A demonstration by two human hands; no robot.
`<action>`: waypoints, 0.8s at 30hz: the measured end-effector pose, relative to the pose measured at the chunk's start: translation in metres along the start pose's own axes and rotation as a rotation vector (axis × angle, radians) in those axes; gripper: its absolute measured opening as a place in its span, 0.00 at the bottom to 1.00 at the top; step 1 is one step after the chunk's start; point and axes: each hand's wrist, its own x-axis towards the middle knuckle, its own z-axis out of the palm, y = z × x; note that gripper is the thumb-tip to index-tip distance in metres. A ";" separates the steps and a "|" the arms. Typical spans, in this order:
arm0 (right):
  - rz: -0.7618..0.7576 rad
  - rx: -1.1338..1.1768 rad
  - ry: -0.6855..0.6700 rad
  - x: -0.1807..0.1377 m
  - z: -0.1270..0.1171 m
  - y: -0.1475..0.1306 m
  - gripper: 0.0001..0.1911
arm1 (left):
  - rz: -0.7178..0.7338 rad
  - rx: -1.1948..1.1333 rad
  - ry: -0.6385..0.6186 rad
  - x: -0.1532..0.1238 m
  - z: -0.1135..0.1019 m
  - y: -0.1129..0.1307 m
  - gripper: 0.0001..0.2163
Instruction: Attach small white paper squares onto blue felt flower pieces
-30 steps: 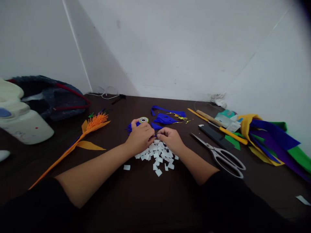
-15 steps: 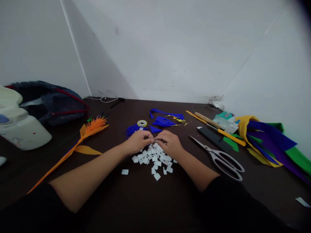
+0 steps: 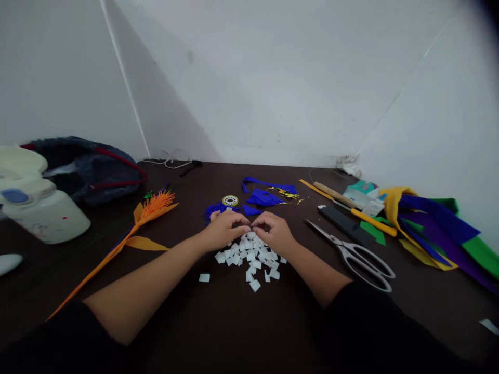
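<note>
Thumb and fingers of my left hand (image 3: pixel 224 229) are pinched at the far side of a heap of small white squares (image 3: pixel 253 254). Opposite it, my right hand (image 3: pixel 275 232) pinches too, the fingertips of both hands meeting over the heap. Whatever lies between the fingertips is too small to make out. Just beyond my left hand are a bundle of blue fringe (image 3: pixel 212 209) and a yellow-rimmed roll (image 3: pixel 230 200). Blue scraps (image 3: pixel 263 197) with yellow snippets lie beyond my right hand. One loose white square (image 3: pixel 204 278) sits apart, nearer me.
At right lie scissors (image 3: pixel 353 254), a black bar-shaped object (image 3: pixel 345 226), a yellow-handled tool (image 3: pixel 372 222) and coloured strips (image 3: pixel 432 228). An orange flower (image 3: pixel 156 205) with a long stem lies left. Behind it stand a white container (image 3: pixel 50 213) and a dark bag (image 3: pixel 101 171).
The whole view has shifted slightly, so things appear a little farther right and lower. Both hands remain together at the fingertips, with only small finger movement.
</note>
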 end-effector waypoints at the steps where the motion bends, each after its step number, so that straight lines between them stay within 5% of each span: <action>1: -0.018 -0.007 0.000 0.000 0.000 0.000 0.06 | 0.014 -0.022 -0.024 0.001 0.000 -0.002 0.09; 7: -0.074 -0.068 -0.021 0.000 0.000 -0.002 0.06 | 0.012 -0.064 0.029 0.001 0.004 -0.007 0.08; 14: 0.071 -0.010 -0.050 0.001 0.003 -0.006 0.04 | 0.037 0.136 0.177 -0.003 0.006 0.003 0.01; 19: 0.090 0.027 0.001 0.001 0.004 -0.008 0.04 | 0.032 0.078 0.053 -0.006 0.005 -0.001 0.11; 24: 0.031 0.051 0.029 -0.001 0.008 -0.007 0.05 | -0.011 0.001 -0.063 -0.005 0.003 -0.004 0.10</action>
